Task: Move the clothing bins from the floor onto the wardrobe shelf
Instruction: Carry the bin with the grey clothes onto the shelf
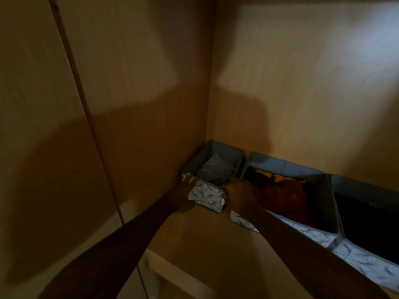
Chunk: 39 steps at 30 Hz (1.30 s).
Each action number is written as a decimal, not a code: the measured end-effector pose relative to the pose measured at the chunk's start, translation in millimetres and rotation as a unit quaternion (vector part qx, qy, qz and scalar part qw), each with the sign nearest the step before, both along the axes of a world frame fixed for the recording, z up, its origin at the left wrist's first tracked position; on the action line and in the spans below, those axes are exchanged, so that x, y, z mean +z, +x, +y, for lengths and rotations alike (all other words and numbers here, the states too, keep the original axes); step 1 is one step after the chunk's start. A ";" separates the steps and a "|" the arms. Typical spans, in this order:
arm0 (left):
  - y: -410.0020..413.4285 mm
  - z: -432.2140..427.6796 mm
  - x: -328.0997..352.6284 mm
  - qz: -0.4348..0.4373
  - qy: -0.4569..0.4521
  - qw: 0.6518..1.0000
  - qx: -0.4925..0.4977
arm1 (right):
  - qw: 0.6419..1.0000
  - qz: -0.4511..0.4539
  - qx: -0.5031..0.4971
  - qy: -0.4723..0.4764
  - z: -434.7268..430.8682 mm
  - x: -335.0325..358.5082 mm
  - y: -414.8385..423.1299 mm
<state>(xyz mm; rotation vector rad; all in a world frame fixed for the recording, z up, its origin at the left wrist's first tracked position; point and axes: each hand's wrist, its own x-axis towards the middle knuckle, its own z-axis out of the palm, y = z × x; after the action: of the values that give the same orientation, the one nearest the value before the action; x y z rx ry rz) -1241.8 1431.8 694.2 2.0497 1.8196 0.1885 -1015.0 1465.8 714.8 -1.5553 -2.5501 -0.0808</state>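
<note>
A small grey fabric bin [207, 194] with a white leaf pattern sits in the back left corner of the wooden wardrobe shelf [194, 238]. Grey folded clothing [216, 169] lies inside it. My left hand [183, 197] grips the bin's front left corner and my right hand [239, 194] grips its front right corner. Right beside it stands a second, larger bin [319, 212] holding orange and dark red clothes. A third bin [367, 260] with dark clothing follows at the right edge.
The wardrobe's side wall [140, 104] runs close along the small bin's left. The back wall [302, 93] rises behind all three bins. Bare shelf surface lies in front of the small bin. A lower shelf edge [172, 272] shows below.
</note>
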 end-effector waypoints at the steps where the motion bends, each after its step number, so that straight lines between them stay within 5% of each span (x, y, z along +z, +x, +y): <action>1: -0.1 0.1 0.0 -0.001 0.002 1.000 0.002 | 1.000 -0.004 0.001 -0.002 0.2 -0.1 0.2; 6: 7.7 -25.4 4.6 -0.163 0.055 0.982 0.077 | 0.995 0.090 0.029 -0.003 -9.9 -5.9 -4.3; 12: 16.6 -99.9 8.5 -0.387 0.151 0.884 0.215 | 0.938 0.321 0.121 -0.052 -60.1 -17.7 -13.8; 17: 11.4 -176.7 -15.9 -0.413 0.172 0.841 0.303 | 0.889 0.400 0.108 -0.194 -102.6 -38.3 -28.5; 26: 32.3 -323.4 -56.3 -0.370 0.181 0.759 0.505 | 0.819 0.370 0.166 -0.407 -183.9 -80.7 -67.3; 33: 93.7 -463.1 -85.8 -0.364 0.221 0.579 0.695 | 0.771 0.238 0.314 -0.500 -274.5 -111.7 -93.3; 39: 159.1 -571.3 -91.6 -0.317 0.257 0.459 0.789 | 0.703 0.135 0.426 -0.553 -382.4 -121.1 -104.0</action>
<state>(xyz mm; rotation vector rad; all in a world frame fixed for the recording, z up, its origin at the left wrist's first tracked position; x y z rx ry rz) -1082.6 860.5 602.6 -0.4474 2.4177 1.7754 -1119.0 1083.4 593.6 -0.1615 -2.7809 1.8719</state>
